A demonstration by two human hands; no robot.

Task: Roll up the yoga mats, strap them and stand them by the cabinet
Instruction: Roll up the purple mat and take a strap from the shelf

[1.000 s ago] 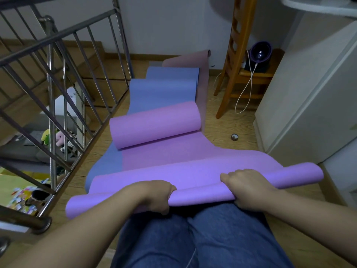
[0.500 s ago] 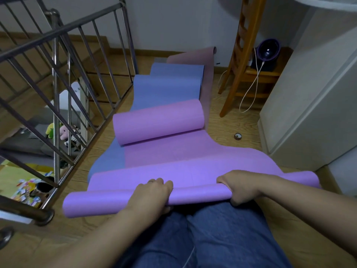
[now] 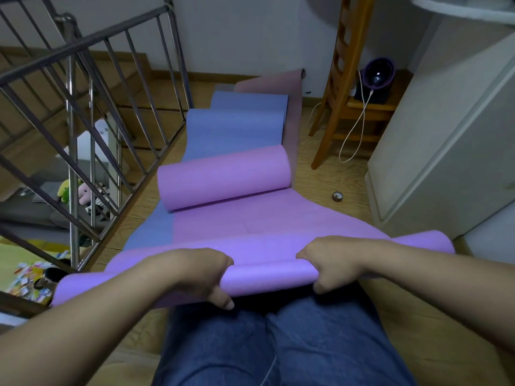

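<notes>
A purple yoga mat lies across the floor in front of my knees, its near end rolled into a thin tube. My left hand grips the roll left of centre, fingers curled over the top and thumb under. My right hand grips it right of centre the same way. Further away a pink mat is partly rolled into a thick roll, its flat part running toward me. A blue mat lies under it, and a dusty pink mat reaches the far wall.
A metal stair railing runs along the left, with a stairwell below. A wooden ladder shelf with a purple device and white cable stands at the back right. A white cabinet fills the right. A tape roll lies on the wooden floor.
Both hands have rolled the purple mat's near end forward, regripping it. The roll has grown slightly thicker and shifted away from me.
</notes>
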